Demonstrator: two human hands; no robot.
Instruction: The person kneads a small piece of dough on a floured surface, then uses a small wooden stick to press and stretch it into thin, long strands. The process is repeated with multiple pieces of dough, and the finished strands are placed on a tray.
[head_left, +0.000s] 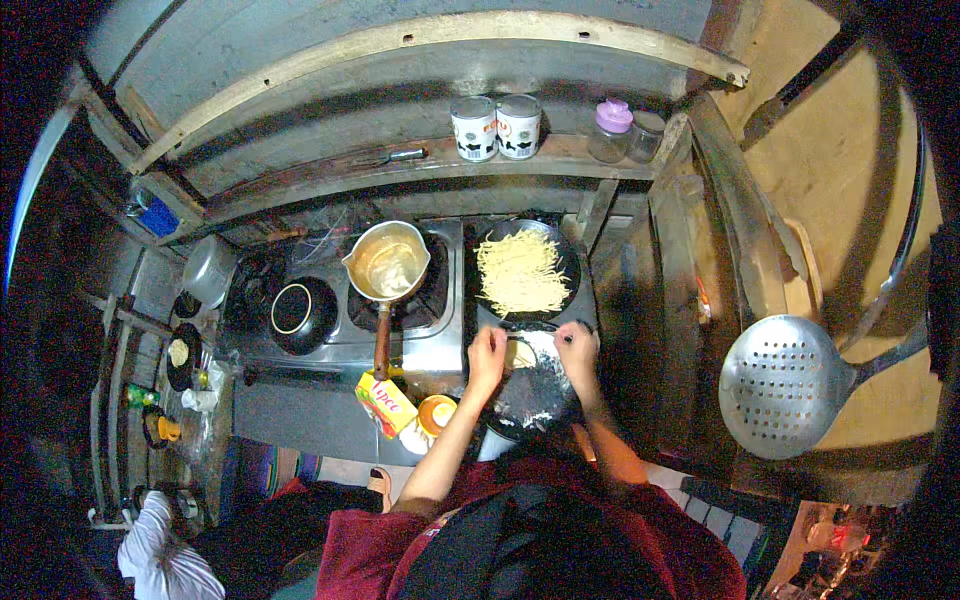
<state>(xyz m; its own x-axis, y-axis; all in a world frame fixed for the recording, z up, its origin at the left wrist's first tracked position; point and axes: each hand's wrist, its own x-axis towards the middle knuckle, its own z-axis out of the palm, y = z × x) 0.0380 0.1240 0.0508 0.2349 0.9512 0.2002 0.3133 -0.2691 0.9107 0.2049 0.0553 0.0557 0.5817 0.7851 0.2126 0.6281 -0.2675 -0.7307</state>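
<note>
My left hand (487, 358) and my right hand (577, 352) are raised side by side, fingers curled and pinched, over a dark, flour-dusted surface (529, 394). Motion blur hides whether a thin strip is held between the fingertips. A small pale piece of dough (520, 354) lies on that surface, between the two hands and closest to the left. Just beyond them, a heap of pale yellow noodle strands (523, 271) covers most of a dark round tray (574, 279). An orange cup (437, 415) with pale contents stands left of my left forearm.
Left of the noodles, a saucepan (387, 260) sits on the gas stove (454, 300), its wooden handle pointing toward me above a yellow box (385, 403). An overturned black bowl (304, 315) is farther left. Cans (495, 127) and jars (610, 133) line the shelf. A large skimmer (784, 386) hangs at right.
</note>
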